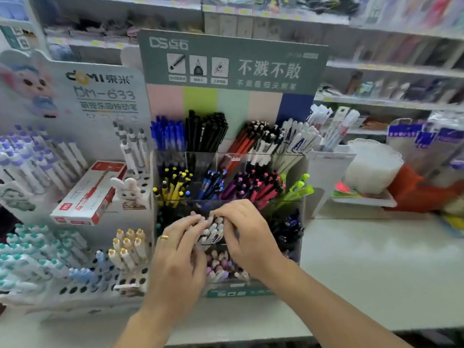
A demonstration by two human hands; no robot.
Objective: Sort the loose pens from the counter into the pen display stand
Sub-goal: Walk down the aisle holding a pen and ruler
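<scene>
Single head-worn wide-angle view, looks forward and down from standing person's eye level. Close range: pen display stand fills centre. Counter at 4 o'clock, store shelves from 12 to 2 o'clock, bent by lens. Forearms enter at 6 o'clock. No second view.

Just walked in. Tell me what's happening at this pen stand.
A person is working at the tiered pen display stand on a shop counter. Both hands are at one of its lower front compartments: the left hand and right hand are bunched together around a cluster of pale-capped pens, apparently settling them in. The tiers behind hold blue, black, red, yellow, pink and green pens. No loose pens show on the visible counter.
</scene>
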